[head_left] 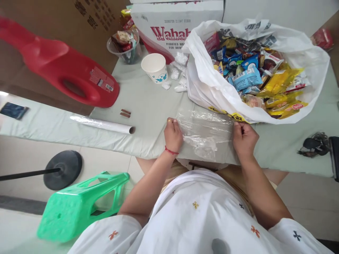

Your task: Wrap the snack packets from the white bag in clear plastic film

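Observation:
A sheet of clear plastic wrap point(203, 128) is stretched between my two hands over the front of the table, its lower part bunched and crumpled. My left hand point(173, 134), with a red string on the wrist, pinches the left end. The right end is pinched in my right hand point(245, 139), close to the front of a white plastic bag point(201, 84). Wrapped snacks point(245, 77) in blue, yellow and dark packets fill the bag. Left of my left hand lies a roll of plastic wrap point(103, 124) with its cardboard core showing.
Behind are a paper cup point(155, 68), crumpled plastic balls point(181, 59), a tub of snacks point(124, 44) and a Wahaha box point(164, 28). A red jug point(60, 67) stands left; keys point(315, 144) lie right. On the floor are a green stool point(63, 211) and a round black base point(63, 169).

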Demonstrator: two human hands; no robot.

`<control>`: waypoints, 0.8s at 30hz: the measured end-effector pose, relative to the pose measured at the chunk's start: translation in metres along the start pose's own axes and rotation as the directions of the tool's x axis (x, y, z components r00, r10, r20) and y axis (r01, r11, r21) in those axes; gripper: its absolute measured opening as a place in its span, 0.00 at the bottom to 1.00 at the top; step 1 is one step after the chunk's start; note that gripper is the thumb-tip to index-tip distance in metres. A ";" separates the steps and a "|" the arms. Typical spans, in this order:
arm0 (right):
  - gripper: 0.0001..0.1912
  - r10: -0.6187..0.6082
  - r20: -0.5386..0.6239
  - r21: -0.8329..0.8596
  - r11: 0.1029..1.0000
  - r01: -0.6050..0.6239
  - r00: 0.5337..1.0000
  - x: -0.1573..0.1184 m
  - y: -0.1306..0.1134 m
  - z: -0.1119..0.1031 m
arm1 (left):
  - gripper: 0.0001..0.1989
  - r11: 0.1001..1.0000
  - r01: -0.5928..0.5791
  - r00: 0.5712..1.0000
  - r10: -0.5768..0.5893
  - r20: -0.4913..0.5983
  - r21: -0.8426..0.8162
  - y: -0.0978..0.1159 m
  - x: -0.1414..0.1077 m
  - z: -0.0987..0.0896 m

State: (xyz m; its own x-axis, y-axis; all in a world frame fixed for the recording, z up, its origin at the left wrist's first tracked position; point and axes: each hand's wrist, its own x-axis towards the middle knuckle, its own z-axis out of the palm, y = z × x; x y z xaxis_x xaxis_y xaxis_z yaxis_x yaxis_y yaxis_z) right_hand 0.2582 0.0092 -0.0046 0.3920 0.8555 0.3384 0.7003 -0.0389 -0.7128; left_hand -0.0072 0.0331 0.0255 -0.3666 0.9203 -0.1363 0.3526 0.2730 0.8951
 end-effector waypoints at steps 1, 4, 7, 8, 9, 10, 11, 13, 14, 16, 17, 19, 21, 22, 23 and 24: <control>0.21 -0.007 -0.011 -0.015 1.000 0.007 1.000 0.001 0.002 -0.003 | 0.11 0.990 -0.112 0.994 0.111 0.018 0.090 -0.005 0.001 -0.003; 0.21 -0.047 -0.035 -0.090 0.995 0.044 0.998 0.007 0.011 -0.009 | 0.10 0.931 -0.280 0.956 0.248 0.156 0.233 -0.013 0.003 -0.018; 0.20 -0.059 -0.037 -0.130 0.990 0.054 0.998 0.013 0.019 -0.011 | 0.16 0.960 -0.178 0.967 0.130 0.217 0.217 -0.013 0.005 -0.033; 0.20 -0.056 -0.038 -0.128 0.990 0.051 0.998 0.013 0.021 -0.011 | 0.20 0.982 -0.082 0.974 0.042 0.224 0.173 -0.012 0.005 -0.037; 0.20 -0.053 -0.039 -0.120 0.992 0.048 0.998 0.013 0.022 -0.011 | 0.24 0.992 0.038 0.968 -0.066 0.240 0.116 -0.010 0.003 -0.039; 0.20 -0.050 -0.040 -0.109 0.993 0.046 0.998 0.012 0.022 -0.011 | 0.30 0.984 0.166 0.945 -0.177 0.274 0.063 -0.008 0.000 -0.040; 0.20 -0.049 -0.037 -0.098 0.994 0.046 0.998 0.011 0.022 -0.010 | 0.34 0.959 0.283 0.906 -0.278 0.320 0.032 -0.006 -0.004 -0.039; 0.20 -0.047 -0.030 -0.086 0.995 0.045 0.998 0.009 0.022 -0.009 | 0.39 0.909 0.412 0.826 -0.399 0.398 0.057 -0.002 -0.013 -0.032; 0.20 -0.045 -0.031 -0.084 0.996 0.042 0.999 0.007 0.021 -0.009 | 0.39 0.908 0.407 0.811 -0.410 0.418 0.102 0.000 -0.017 -0.026; 0.20 -0.037 -0.039 -0.083 0.996 0.034 0.999 0.006 0.021 -0.009 | 0.35 0.935 0.282 0.842 -0.349 0.410 0.216 0.005 -0.024 -0.013; 0.20 -0.033 -0.043 -0.079 0.996 0.029 0.999 0.006 0.021 -0.009 | 0.33 0.942 0.197 0.869 -0.296 0.398 0.270 0.008 -0.025 -0.007; 0.20 -0.021 -0.040 -0.061 0.998 0.019 0.999 0.007 0.023 -0.010 | 0.29 0.946 0.066 0.880 -0.206 0.428 0.318 0.013 -0.025 -0.004; 0.18 0.005 -0.033 -0.035 0.999 -0.006 0.999 0.009 0.027 -0.011 | 0.25 0.966 0.070 0.796 -0.204 0.570 0.249 0.016 -0.021 -0.014; 0.18 0.029 -0.028 -0.019 0.999 -0.029 0.999 0.011 0.029 -0.012 | 0.22 0.974 0.124 0.719 -0.220 0.659 0.190 0.016 -0.019 -0.022; 0.18 0.058 -0.019 -0.003 0.998 -0.058 0.998 0.013 0.032 -0.013 | 0.21 0.971 0.199 0.635 -0.232 0.736 0.135 0.015 -0.016 -0.033; 0.18 0.087 -0.007 0.012 0.996 -0.087 0.996 0.016 0.035 -0.014 | 0.20 0.958 0.272 0.565 -0.240 0.789 0.097 0.013 -0.013 -0.045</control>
State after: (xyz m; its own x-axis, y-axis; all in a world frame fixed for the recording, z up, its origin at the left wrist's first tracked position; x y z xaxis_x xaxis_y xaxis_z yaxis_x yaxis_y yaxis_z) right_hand 0.2971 0.0142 -0.0155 0.4555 0.8451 0.2797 0.6564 -0.1066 -0.7468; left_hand -0.0366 0.0119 0.0582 0.3877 0.6756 -0.6271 0.3213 0.5386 0.7789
